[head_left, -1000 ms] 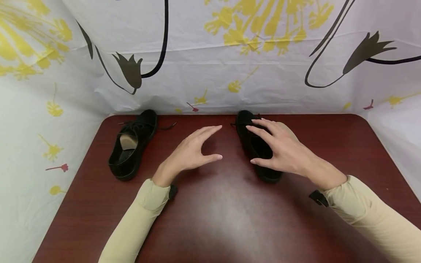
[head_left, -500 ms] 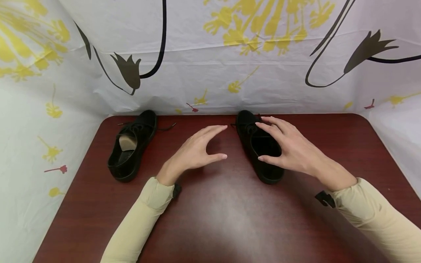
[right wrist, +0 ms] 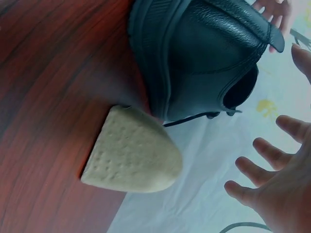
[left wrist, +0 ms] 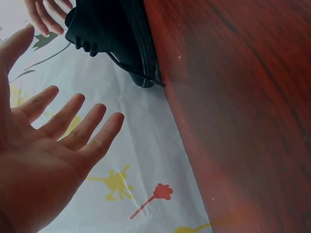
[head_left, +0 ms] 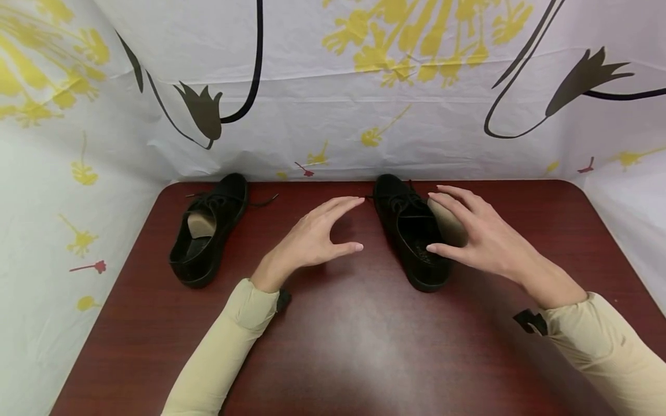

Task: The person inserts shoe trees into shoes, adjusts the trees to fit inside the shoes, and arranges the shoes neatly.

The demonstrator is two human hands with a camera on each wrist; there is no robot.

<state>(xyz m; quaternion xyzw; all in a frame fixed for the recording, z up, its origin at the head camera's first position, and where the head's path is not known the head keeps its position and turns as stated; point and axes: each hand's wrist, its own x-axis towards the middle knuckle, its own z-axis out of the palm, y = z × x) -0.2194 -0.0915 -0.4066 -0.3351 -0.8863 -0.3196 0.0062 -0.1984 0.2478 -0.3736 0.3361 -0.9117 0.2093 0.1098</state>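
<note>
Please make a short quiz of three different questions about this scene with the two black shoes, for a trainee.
1. True or false: the right hand grips the black suede shoe on the right.
2. What lies on the dark red wooden table beside that shoe?
3. Which shoe has a tan piece inside: A the black suede shoe on the left, B the right one?

Key: 1 false, open above it. 2 a beige foam toe insert. 3 A.

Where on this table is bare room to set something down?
Bare table runs along the near edge, below both sleeves, and in the far right corner. It is crowded between the left hand and right hand, around the right shoe and its beige insert.
</note>
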